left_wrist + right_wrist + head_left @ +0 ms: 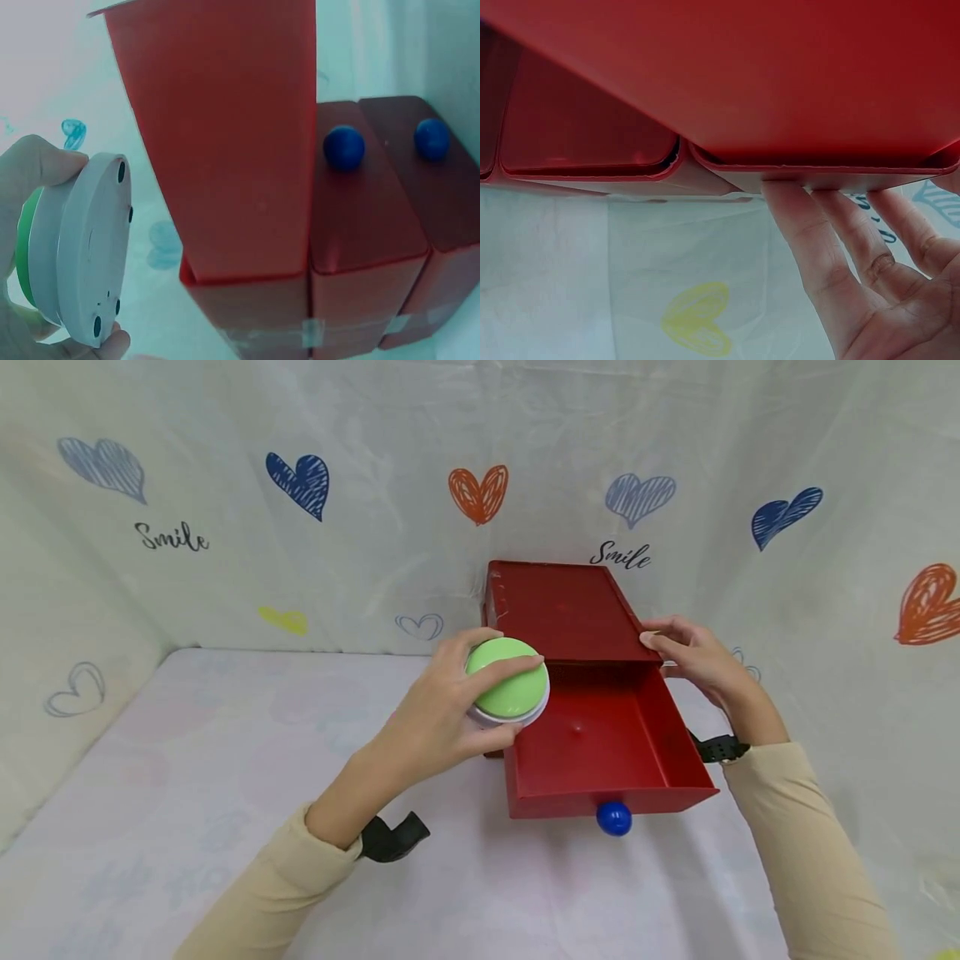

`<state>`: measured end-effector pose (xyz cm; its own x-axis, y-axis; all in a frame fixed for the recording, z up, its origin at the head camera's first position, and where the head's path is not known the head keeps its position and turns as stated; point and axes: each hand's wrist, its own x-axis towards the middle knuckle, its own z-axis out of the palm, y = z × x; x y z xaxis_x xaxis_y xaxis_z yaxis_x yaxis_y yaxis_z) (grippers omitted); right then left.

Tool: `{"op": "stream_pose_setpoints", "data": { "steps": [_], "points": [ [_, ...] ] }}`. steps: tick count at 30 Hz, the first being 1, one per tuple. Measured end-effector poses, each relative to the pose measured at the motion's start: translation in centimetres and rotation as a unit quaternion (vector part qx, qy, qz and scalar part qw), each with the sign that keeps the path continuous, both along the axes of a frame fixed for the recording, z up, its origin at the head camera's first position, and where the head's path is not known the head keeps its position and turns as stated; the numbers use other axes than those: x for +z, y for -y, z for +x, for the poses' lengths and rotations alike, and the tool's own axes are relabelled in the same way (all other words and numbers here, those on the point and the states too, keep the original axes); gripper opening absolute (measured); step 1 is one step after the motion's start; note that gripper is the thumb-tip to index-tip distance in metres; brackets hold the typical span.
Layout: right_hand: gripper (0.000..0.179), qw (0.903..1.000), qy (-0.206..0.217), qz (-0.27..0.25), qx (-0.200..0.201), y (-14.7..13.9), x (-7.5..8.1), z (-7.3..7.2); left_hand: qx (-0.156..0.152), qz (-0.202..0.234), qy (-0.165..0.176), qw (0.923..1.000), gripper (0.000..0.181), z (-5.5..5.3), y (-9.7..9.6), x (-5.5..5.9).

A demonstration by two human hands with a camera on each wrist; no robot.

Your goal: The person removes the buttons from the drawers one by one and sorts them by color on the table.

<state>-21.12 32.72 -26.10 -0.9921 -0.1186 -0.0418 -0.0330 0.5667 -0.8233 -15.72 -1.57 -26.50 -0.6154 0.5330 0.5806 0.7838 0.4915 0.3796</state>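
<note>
My left hand (450,702) grips a round push button (510,681) with a green domed top and a white base, one finger lying across the dome. In the left wrist view the button's white underside (97,255) shows, with several dark spots near its rim. The button is held up at the left side of a pulled-out red drawer (592,735) with a blue knob (614,819). My right hand (701,660) rests against the right side of the red drawer cabinet (562,610), near its top edge. In the right wrist view its straight fingers (802,240) touch the cabinet wall.
Below the open drawer, two lower drawers with blue knobs (344,148) are closed. The cabinet stands on a white-covered table (285,735), close to a white curtain (375,552) printed with hearts and words. The drawer juts out toward me.
</note>
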Motion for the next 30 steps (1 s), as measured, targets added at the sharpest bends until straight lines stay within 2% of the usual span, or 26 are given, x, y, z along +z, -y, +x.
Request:
{"op": "stream_pose_setpoints", "data": {
  "steps": [9, 15, 23, 30],
  "points": [
    [0.060, 1.0000, 0.000, 0.004, 0.002, 0.0, -0.1, -0.1, 0.028, 0.032, -0.002, 0.9991, 0.056, -0.4, 3.1, -0.4],
    [0.059, 0.9999, 0.008, 0.011, -0.009, 0.1, 0.0, -0.3, 0.055, 0.032, 0.007, 0.9979, 0.057, -0.8, 5.1, -1.1],
    [0.059, 0.9998, 0.012, 0.002, -0.015, 0.0, 0.0, -0.2, 0.092, 0.035, 0.037, 0.9945, 0.058, -1.5, 7.5, -2.4],
    [0.057, 0.9998, 0.011, -0.008, -0.015, 0.2, 0.1, -0.2, 0.126, 0.013, 0.060, 0.9901, 0.058, -1.9, 9.5, -3.9]
  ]
}}
